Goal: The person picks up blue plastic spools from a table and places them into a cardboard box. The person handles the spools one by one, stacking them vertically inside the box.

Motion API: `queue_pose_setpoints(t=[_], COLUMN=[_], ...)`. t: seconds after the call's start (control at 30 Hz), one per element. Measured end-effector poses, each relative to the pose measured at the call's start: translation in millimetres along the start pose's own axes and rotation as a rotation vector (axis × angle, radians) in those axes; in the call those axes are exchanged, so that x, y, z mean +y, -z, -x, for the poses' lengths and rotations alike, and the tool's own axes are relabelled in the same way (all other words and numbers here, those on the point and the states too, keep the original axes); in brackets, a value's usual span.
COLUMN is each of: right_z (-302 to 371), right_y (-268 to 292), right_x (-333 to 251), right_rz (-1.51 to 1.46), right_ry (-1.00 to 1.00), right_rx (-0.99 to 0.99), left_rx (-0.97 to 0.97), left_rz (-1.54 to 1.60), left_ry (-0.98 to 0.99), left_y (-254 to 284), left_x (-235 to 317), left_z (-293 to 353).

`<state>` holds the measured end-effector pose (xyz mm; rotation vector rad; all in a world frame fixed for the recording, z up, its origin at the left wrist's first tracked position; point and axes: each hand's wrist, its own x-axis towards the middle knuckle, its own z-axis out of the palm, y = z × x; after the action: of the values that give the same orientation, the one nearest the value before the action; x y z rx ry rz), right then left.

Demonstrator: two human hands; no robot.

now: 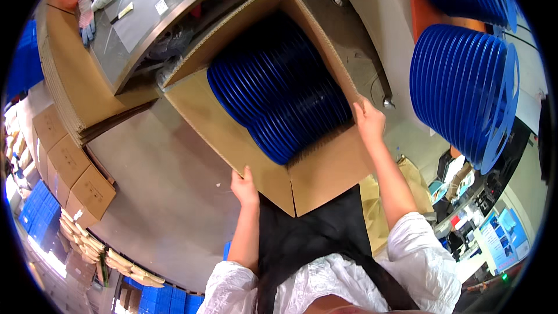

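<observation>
An open cardboard box point(232, 134) stands in front of me, turned cornerwise, its near corner close to my black apron. Inside lie two rows of blue ribbed discs point(302, 116), packed side by side; the far part of the box is in dark shadow. With my left hand point(245, 187) I grip the box's near left edge, thumb on the inner side. My right hand point(370, 121) is closed on the right edge, farther away than the left one. The fingers on the outside of the box are partly hidden.
At the right, stacked blue discs point(453, 81) stand beside an orange surface point(427, 11). A metal-edged table point(168, 17) at the upper left bears paper, a cutter point(122, 13) and a glove point(86, 20). Flat cardboard point(75, 75) and closed cartons point(70, 157) stand at the left.
</observation>
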<state>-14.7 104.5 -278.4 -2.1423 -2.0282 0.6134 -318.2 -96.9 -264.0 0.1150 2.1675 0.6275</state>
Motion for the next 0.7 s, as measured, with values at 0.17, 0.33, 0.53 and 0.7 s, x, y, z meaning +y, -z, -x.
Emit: queue_pose_setpoints(t=[0.17, 0.33, 0.53, 0.7], right_z=[-28.6, -64.7, 61.6, 52.7], right_y=[1.4, 25.7, 22.9, -4.8], right_x=[13.2, 41.2, 12.0, 68.6], right_rz=[0.041, -0.001, 0.041, -0.093], right_ry=[-0.03, 0.061, -0.168, -0.282], right_rx=[-0.132, -0.292, -0.061, -0.065], left_rx=[-0.032, -0.221, -0.084, -0.044], left_rz=[-0.01, -0.014, -0.189, -0.452], left_ry=[-0.007, -0.115, -0.262, -0.239], left_y=[-22.9, -23.0, 26.4, -7.9], left_x=[-68.8, 7.0, -22.2, -26.1], left_z=[40.7, 37.1, 12.4, 19.6])
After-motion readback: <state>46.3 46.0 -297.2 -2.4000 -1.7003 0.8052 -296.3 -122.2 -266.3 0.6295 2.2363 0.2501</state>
